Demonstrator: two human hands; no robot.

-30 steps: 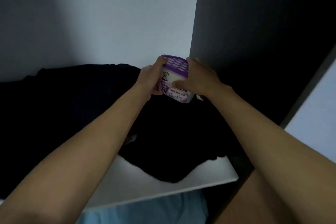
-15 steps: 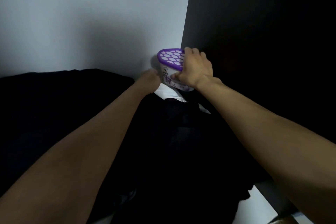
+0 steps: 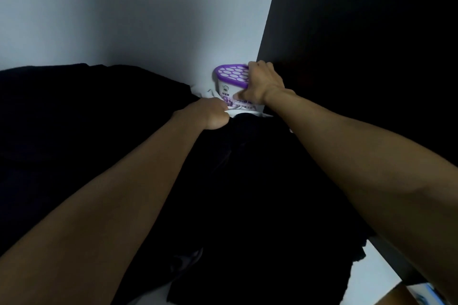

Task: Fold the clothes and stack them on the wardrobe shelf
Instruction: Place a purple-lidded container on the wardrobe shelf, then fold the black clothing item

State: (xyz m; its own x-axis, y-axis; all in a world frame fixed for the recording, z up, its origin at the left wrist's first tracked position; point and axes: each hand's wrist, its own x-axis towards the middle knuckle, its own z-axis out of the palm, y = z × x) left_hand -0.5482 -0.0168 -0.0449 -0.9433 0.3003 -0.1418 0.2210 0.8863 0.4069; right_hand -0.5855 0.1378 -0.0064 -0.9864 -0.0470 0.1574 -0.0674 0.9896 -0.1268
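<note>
1. Head cam (the only view): two bare arms reach fwd into a wardrobe.
2. The right hand point(image 3: 266, 84) is on a small white tub point(image 3: 229, 93). Its fingers go over the top edge & the thumb is on the front, so it holds the tub tight.
3. The tub has a purple lid point(image 3: 231, 76) w/ white oval holes. There is purple print on its side (too blurry to read).
4. The tub is in the back right corner, where the white back wall point(image 3: 124, 20) meets the dark side wall point(image 3: 359, 32). Its bottom is hidden, so I can't tell if it rests on sth.
5. The left hand point(image 3: 209, 115) is just in front of the tub, a bit to the left. Its fingers are curled into a fist & pinch the edge of a white cloth point(image 3: 247, 113).
6. The white cloth shows only as a thin strip btw the tub & the dark clothes point(image 3: 247, 181).
7. The dark clothes are a big black heap under both arms. They lie on the white shelf point(image 3: 376, 277) & cover most of it. Only a bit of shelf shows at the front right.
8. A second dark pile point(image 3: 74, 119) lies to the left, up against the back wall. It is too dark to tell where it ends & the big heap starts.
</note>
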